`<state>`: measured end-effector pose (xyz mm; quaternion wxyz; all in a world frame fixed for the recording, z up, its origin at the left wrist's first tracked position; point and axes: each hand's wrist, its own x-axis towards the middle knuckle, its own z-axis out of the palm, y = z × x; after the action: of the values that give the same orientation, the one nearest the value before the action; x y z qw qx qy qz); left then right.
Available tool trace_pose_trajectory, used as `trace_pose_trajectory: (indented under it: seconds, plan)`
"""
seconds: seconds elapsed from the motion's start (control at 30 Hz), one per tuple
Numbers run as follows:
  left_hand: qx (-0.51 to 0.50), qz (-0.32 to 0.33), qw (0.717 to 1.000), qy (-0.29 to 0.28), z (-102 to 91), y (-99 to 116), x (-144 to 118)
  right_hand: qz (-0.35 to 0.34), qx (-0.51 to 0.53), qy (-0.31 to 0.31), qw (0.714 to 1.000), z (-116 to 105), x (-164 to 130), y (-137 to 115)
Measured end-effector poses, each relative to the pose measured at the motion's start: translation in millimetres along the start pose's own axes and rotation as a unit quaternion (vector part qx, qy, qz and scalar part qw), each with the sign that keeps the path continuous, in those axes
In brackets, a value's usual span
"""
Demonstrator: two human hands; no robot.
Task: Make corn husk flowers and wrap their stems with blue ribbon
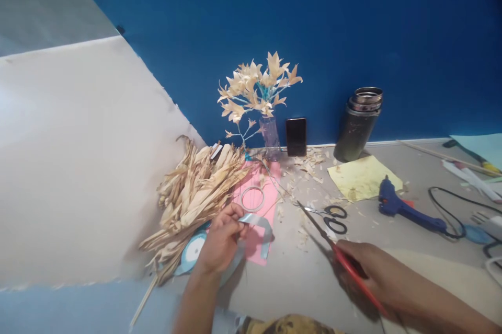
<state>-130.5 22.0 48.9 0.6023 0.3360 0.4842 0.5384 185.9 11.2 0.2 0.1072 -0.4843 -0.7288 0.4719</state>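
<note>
My left hand (224, 237) pinches a shiny pale-blue ribbon (257, 220) between thumb and fingers, and its free end curls down to the right over a pink sheet (270, 187). In my right hand (363, 271) are red-handled scissors (347, 266), their dark blades pointing up and left with a gap between them and the ribbon. A ribbon roll (194, 250) with a white centre lies just left of my left wrist. Beyond that hand sits a bundle of dried husks (196, 182). A wire ring (252, 199) rests on the pink sheet.
Husk flowers (259, 83) stand in a clear vase (270, 138) by the blue wall. Nearby are a phone (296, 137), a dark flask (357, 127) and black-handled scissors (333, 218). A blue glue gun (410, 210) with its cord lies right, near yellow paper (358, 177). Husk scraps litter the table.
</note>
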Motion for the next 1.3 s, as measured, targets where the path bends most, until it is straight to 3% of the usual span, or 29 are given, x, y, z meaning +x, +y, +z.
trace_pose_trajectory:
  seconds: [0.1, 0.27, 0.37, 0.47, 0.5, 0.67, 0.83, 0.9, 1.0, 1.07, 1.13, 1.2, 1.3]
  plan:
    - [-0.030, -0.011, 0.999, -0.020, -0.5, 0.7, -1.3, 0.036, -0.169, 0.011, 0.985, 1.6, 3.0, -5.0]
    - [-0.022, -0.018, 0.999, -0.037, -1.3, -1.7, -3.5, 0.056, -0.215, 0.000, 0.975, 6.0, 6.7, -9.5]
    - [-0.029, -0.013, 0.999, -0.028, -0.5, -4.7, -2.9, 0.021, -0.243, 0.054, 0.968, -0.2, 17.8, -3.5]
    - [-0.047, -0.002, 0.999, -0.013, 0.9, -5.6, -1.8, 0.019, -0.305, 0.151, 0.940, -13.5, 36.8, 7.9]
    - [-0.057, 0.006, 0.998, -0.007, 1.3, -5.5, -1.6, 0.019, -0.315, 0.158, 0.936, -18.3, 42.9, 12.1]
    - [-0.083, 0.001, 0.996, 0.026, 1.5, -6.4, -2.7, 0.044, -0.280, 0.104, 0.953, -35.0, 55.7, 25.6]
    - [-0.076, -0.031, 0.996, 0.047, 1.3, -10.7, -3.5, 0.050, -0.293, 0.109, 0.949, -38.2, 49.1, 22.8]
    - [-0.071, -0.021, 0.996, 0.040, 2.4, -11.2, -3.0, 0.043, -0.219, 0.111, 0.969, -36.8, 46.7, 20.6]
    - [-0.072, -0.009, 0.997, 0.023, 5.2, -10.8, -1.6, 0.035, 0.045, 0.081, 0.995, -31.1, 43.2, 15.8]
    - [-0.070, -0.002, 0.997, 0.022, 7.4, -10.7, -0.3, 0.035, 0.227, 0.025, 0.973, -25.1, 39.8, 10.8]
    - [-0.065, 0.007, 0.997, 0.027, 9.8, -11.3, 0.8, 0.038, 0.346, -0.046, 0.936, -17.8, 36.3, 5.6]
    - [-0.061, 0.016, 0.998, 0.029, 12.5, -12.3, 1.5, 0.049, 0.413, -0.104, 0.904, -9.7, 33.8, 2.2]
    - [-0.055, 0.029, 0.998, 0.021, 17.2, -13.7, 1.8, 0.047, 0.446, -0.138, 0.883, 1.9, 33.4, 2.4]
